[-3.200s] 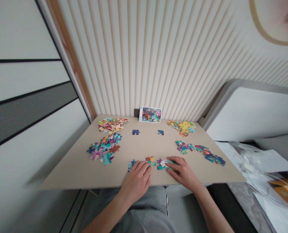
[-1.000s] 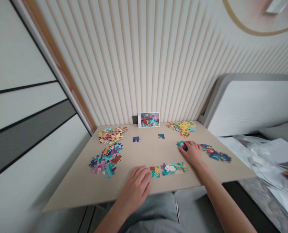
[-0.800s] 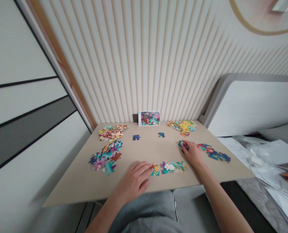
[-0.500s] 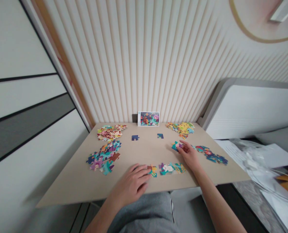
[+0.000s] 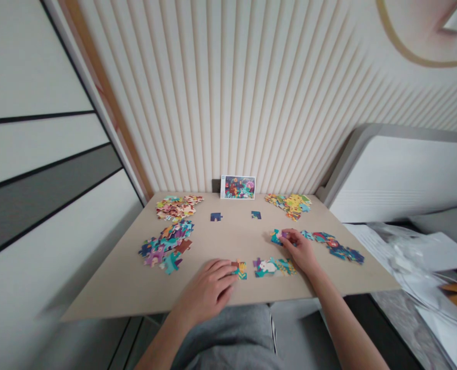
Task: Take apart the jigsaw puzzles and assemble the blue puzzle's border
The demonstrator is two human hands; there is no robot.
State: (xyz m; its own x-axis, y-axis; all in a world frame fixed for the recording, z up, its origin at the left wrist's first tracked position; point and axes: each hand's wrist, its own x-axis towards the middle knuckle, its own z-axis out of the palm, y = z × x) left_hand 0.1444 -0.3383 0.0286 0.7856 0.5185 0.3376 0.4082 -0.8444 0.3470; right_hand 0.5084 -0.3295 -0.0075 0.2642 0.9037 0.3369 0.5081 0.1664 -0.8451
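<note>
My left hand [image 5: 214, 287] lies palm down near the table's front edge, fingers stretched out. Its fingertips touch a brown and teal puzzle piece [image 5: 242, 271] with a yellow plant, partly covered by them. To the right of that piece lies a joined strip of puzzle pieces [image 5: 267, 266] showing a white rabbit. Farther back, my right hand [image 5: 298, 250] has its thumb and fingers closed on a teal and purple puzzle piece [image 5: 275, 237], which sits at the table surface and is partly hidden.
A picture card [image 5: 238, 187] leans on the wall. Two dark blue pieces [image 5: 215, 217] [image 5: 255, 215] lie before it. Piles of pieces lie at back left [image 5: 176, 208], left [image 5: 169, 245] and back right [image 5: 292, 204]. A joined strip [image 5: 338, 246] lies at right.
My right hand's raised index finger has come down onto the teal and purple puzzle piece. The piece under my left fingertips has slid slightly left, away from the rabbit strip. The view shifted a little.
</note>
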